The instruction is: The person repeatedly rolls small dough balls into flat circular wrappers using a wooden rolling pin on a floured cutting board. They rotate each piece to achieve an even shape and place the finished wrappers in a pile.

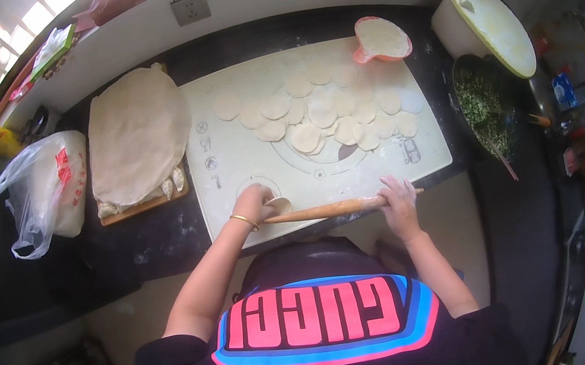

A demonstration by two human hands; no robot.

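My right hand (399, 209) is closed around the right end of a wooden rolling pin (335, 208), which lies crosswise near the front edge of a pale pastry mat (383, 167). Beside the pin's left end, my left hand (256, 204) pinches the edge of a small round dough wrapper (280, 206). A gold bangle is on that wrist. Farther back on the mat, many thin dough rounds (322, 112) lie spread out, several overlapping. At the mat's far right corner sits a pink bowl (382, 38) with pale flour in it.
To the left, a large dough sheet (137, 131) covers a wooden board with filled dumplings showing at its edge. Left of it stands a white plastic bag (65, 189). At right are a dark bowl of chopped green filling (482, 104) and a white tub (463, 22). A ledge with jars runs behind.
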